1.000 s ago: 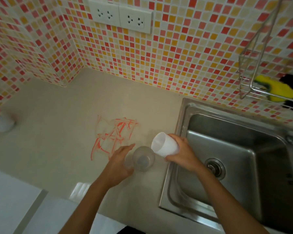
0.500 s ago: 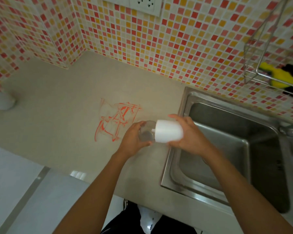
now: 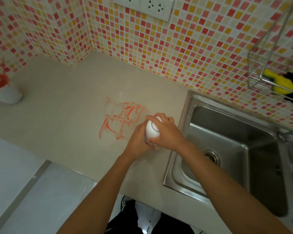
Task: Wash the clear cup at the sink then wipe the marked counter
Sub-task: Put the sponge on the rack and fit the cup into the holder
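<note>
While both hands clasp the stacked cups above the tabletop (image 3: 61, 125), right hand (image 3: 166, 132) wrapped round white cup (image 3: 151, 130), left hand (image 3: 139, 141) gripping clear cup (image 3: 145, 141) underneath: still pre-wash, next needing separation, then sink (image 3: 227, 132).

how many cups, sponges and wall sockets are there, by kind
cups: 2, a white cup with a clear cup barely showing beneath it, both in the hands
sponges: 1, yellow sponge
wall sockets: 2
total: 5
</note>
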Motion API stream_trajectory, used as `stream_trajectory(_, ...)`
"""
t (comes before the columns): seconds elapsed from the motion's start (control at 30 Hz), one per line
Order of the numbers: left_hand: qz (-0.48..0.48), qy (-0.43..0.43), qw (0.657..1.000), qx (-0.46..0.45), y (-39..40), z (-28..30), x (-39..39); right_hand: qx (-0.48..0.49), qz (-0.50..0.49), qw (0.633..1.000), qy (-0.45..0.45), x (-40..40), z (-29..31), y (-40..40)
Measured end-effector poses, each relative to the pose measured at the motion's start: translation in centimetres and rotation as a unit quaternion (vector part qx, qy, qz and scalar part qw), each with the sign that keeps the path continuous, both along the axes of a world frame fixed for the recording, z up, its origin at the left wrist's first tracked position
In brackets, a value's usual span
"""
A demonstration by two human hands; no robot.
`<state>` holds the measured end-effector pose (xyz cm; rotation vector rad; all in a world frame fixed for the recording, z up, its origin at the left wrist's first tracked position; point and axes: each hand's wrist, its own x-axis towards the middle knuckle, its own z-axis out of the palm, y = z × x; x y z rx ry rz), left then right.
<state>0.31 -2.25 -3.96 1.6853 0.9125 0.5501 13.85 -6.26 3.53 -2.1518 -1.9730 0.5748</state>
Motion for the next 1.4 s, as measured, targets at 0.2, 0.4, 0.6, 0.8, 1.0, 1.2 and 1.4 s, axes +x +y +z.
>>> stream_trajectory(0.2,0.008,-0.009,0.999,0.031,0.5,0.7,-0.2,0.012,-0.189,0.913,0.361,0.3,-2.6,-1.6)
stream_trajectory(0.4,0.021,-0.005,1.000,0.015,0.7,-0.2,-0.4,0.039,-0.225,0.872,0.434,-0.4,-3.8,-1.4)
stream_trajectory(0.6,0.033,0.002,0.999,0.021,0.3,-0.8,-0.2,0.058,-0.219,0.875,0.427,-0.5,-5.1,-1.5)
stream_trajectory(0.8,0.036,0.014,0.999,0.029,-0.2,-0.6,0.1,0.047,-0.220,0.873,0.433,-0.8,-4.8,-1.7)
stream_trajectory(1.0,-0.007,0.131,0.989,0.070,0.0,0.9,-2.2,0.034,-0.241,0.899,0.363,-0.8,-3.2,-2.3)
stream_trajectory(1.2,0.128,0.194,0.952,0.197,1.0,3.5,-9.7,0.259,-0.204,0.931,0.156,-3.3,-0.5,-2.4)
stream_trajectory(1.4,0.212,0.176,0.933,0.231,3.3,6.0,-17.6,0.333,-0.161,0.921,0.126,-7.6,0.9,1.6)
